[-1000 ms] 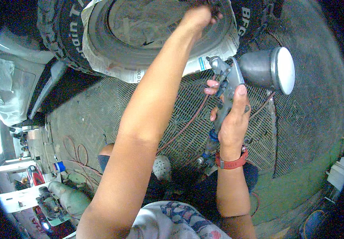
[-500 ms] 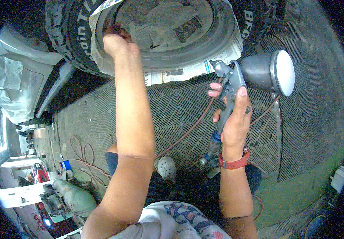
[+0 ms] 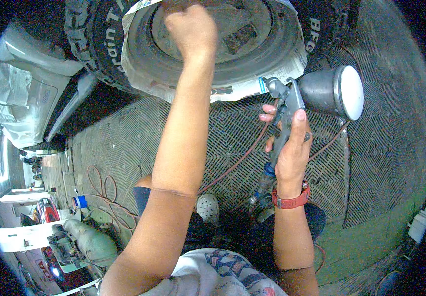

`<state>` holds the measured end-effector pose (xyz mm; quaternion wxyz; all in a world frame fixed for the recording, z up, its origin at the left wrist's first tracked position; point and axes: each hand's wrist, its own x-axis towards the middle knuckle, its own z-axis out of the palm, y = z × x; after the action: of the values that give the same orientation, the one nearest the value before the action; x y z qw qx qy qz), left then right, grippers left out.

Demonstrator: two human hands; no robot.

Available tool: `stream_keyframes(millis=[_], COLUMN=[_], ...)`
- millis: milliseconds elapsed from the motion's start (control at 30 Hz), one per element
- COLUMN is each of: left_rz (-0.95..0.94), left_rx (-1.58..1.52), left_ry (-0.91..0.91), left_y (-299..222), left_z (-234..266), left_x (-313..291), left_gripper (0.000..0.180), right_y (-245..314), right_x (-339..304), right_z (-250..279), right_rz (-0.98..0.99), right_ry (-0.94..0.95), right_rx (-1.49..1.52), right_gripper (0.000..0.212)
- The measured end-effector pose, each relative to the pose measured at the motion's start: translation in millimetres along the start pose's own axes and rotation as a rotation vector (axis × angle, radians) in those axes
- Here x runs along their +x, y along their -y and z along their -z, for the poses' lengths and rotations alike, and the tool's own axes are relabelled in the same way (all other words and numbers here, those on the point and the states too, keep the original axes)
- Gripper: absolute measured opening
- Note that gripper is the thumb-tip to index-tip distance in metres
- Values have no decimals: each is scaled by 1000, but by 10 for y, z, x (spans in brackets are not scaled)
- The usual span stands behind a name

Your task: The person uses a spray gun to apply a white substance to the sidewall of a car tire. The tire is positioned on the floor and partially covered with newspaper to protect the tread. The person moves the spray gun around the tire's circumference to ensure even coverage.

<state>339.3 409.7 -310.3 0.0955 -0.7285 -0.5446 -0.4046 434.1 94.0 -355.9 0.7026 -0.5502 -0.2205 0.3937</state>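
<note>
My right hand [image 3: 292,158], with a red watch on its wrist, is wrapped around the grip of a spray gun [image 3: 282,116]. The gun's dark grey cup [image 3: 319,90] has a white lid [image 3: 352,92] and points off to the right. My left hand [image 3: 193,32] is curled closed over the upper middle of a dusty grey wheel rim [image 3: 245,39]; its fingertips are hidden, so whatever they hold does not show. Newspaper [image 3: 240,92] is tucked all round the rim, covering part of the black tyre [image 3: 97,49].
A brownish red air hose [image 3: 105,190] loops across the ribbed mat floor [image 3: 223,130]. At lower left lies a green compressor tank [image 3: 92,241]. On the left stands a vehicle body [image 3: 30,93] with plastic sheeting. A pale perforated shoe [image 3: 207,209] shows beneath me.
My left hand has moved from the rim's left edge rightward and up, toward its middle. The spray gun stays nearly still in my right hand. The view has shifted slightly.
</note>
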Motion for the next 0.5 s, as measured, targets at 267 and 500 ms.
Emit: stream_keyframes(millis=[267,500], left_rz=[-75,-476], left_rx=[-352,-62], left_ry=[297,629], left_y=[-1154,-1113], left_z=[133,-54], left_x=[-412,-631], left_gripper=[43,32], right_y=[-24,-43], right_x=[18,35], right_z=[-6,-30], right_rz=[-22,-6], right_ry=[-6,-29], right_rx=[28,5], right_gripper=[63,64])
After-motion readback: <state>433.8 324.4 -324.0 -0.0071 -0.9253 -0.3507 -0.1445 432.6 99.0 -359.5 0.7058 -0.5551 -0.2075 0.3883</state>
